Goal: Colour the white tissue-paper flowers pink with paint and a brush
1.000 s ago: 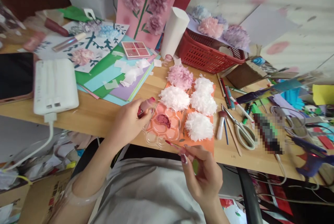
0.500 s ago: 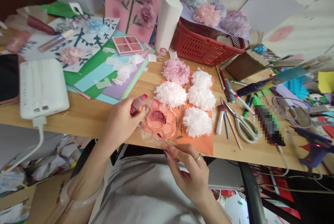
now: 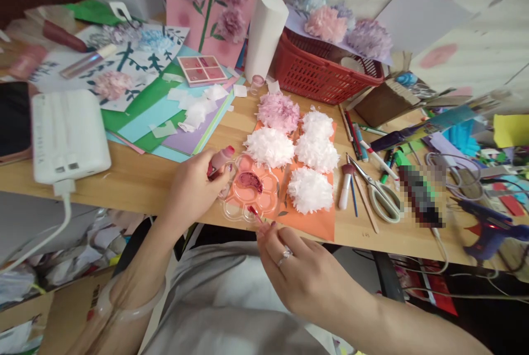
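My left hand [image 3: 198, 184] is wrapped round a small pinkish-red tube [image 3: 221, 160] at the left edge of a clear flower-shaped palette [image 3: 270, 200]. Dark red colour [image 3: 250, 181] lies in the palette's middle well. Between the fingers of my right hand [image 3: 293, 264] is a thin applicator [image 3: 255, 214], its dark red tip over the palette's front edge. Beside the palette, white paper pompoms [image 3: 311, 189] and a pink pompom [image 3: 278, 112] sit on orange paper [image 3: 326, 225].
A red basket [image 3: 326, 74] and a white roll [image 3: 265, 35] stand behind. Scissors [image 3: 384, 200], a makeup brush [image 3: 345, 187] and a glue gun [image 3: 490, 228] lie to the right. A white power bank [image 3: 70, 137] and coloured papers [image 3: 144, 118] are at left.
My right hand has turned over, its back now facing up, and the forearm reaches in further from the right. The applicator's tip stays near the palette's front edge. My left hand has barely moved.
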Action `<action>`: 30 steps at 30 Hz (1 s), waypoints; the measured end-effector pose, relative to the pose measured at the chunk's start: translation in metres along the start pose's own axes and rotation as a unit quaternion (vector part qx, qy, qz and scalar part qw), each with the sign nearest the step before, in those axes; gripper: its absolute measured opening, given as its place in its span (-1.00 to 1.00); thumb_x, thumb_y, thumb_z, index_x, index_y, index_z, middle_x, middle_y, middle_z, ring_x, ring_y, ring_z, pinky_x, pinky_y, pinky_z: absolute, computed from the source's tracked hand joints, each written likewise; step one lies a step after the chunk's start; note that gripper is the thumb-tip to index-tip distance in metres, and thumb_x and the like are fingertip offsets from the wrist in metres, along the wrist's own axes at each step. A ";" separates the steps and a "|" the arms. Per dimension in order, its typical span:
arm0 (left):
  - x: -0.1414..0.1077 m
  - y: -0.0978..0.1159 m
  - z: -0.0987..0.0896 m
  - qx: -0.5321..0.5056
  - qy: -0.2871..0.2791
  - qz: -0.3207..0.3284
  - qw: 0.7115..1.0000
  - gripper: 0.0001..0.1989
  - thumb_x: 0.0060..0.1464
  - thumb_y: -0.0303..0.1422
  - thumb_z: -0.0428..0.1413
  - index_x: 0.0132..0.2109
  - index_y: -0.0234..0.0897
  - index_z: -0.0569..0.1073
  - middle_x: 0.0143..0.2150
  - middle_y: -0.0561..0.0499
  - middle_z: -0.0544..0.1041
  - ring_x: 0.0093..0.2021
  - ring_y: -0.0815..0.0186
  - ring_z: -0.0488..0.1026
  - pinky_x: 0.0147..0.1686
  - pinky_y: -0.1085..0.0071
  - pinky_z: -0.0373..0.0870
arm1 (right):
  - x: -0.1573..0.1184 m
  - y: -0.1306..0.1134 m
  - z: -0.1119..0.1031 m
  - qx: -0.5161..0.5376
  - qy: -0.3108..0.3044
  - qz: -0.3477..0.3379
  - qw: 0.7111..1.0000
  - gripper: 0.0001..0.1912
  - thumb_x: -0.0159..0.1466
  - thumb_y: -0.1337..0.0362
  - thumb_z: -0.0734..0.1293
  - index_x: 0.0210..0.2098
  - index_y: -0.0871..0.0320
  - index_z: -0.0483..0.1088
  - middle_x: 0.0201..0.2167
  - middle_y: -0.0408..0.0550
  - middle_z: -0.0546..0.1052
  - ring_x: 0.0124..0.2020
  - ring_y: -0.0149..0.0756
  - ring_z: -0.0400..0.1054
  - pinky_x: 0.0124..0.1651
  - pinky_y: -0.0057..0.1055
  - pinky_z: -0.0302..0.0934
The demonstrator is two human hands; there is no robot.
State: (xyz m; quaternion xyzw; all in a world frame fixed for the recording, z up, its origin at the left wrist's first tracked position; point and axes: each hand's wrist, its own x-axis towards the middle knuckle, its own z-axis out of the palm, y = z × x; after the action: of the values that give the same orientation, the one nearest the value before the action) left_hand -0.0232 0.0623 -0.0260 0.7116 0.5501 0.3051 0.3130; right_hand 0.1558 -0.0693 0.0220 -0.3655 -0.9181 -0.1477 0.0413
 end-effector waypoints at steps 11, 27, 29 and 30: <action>0.000 0.001 -0.001 -0.001 -0.019 -0.021 1.000 -0.83 0.07 -0.21 0.08 -0.36 -0.18 0.32 -0.57 0.17 0.29 -0.54 0.36 0.27 -0.43 0.41 0.19 | 0.022 -0.004 -0.009 -0.068 -0.122 -0.152 0.978 -0.74 0.15 0.36 0.31 -0.26 0.34 0.59 -0.23 0.27 0.64 -0.33 -0.04 0.50 -0.50 -0.27 0.37; -0.002 0.001 -0.001 -0.003 -0.018 -0.018 1.000 -0.86 0.06 -0.25 0.08 -0.39 -0.17 0.31 -0.58 0.17 0.28 -0.54 0.35 0.26 -0.45 0.41 0.21 | 0.030 0.008 -0.026 -0.025 -0.120 -0.159 0.980 -0.84 0.20 0.34 0.34 -0.32 0.20 0.59 -0.26 0.22 0.63 -0.31 -0.04 0.46 -0.53 -0.20 0.32; -0.002 0.001 -0.001 -0.010 -0.024 -0.021 0.999 -0.87 0.07 -0.26 0.08 -0.38 -0.17 0.33 -0.58 0.17 0.29 -0.54 0.34 0.28 -0.44 0.41 0.22 | 0.027 0.019 -0.037 0.012 -0.100 -0.153 0.983 -0.79 0.24 0.41 0.28 -0.27 0.26 0.57 -0.29 0.21 0.62 -0.37 -0.10 0.46 -0.54 -0.23 0.33; -0.002 0.000 -0.001 -0.011 -0.026 -0.020 0.999 -0.88 0.08 -0.27 0.08 -0.37 -0.18 0.34 -0.57 0.16 0.31 -0.53 0.34 0.28 -0.44 0.40 0.22 | 0.024 0.023 -0.040 0.028 -0.082 -0.137 0.987 -0.77 0.27 0.44 0.24 -0.22 0.30 0.55 -0.33 0.19 0.62 -0.41 -0.14 0.46 -0.55 -0.26 0.33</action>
State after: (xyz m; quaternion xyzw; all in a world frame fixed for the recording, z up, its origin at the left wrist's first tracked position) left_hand -0.0243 0.0608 -0.0253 0.7050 0.5521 0.2859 0.3412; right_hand 0.1532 -0.0497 0.0697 -0.2458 -0.9635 -0.0957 -0.0446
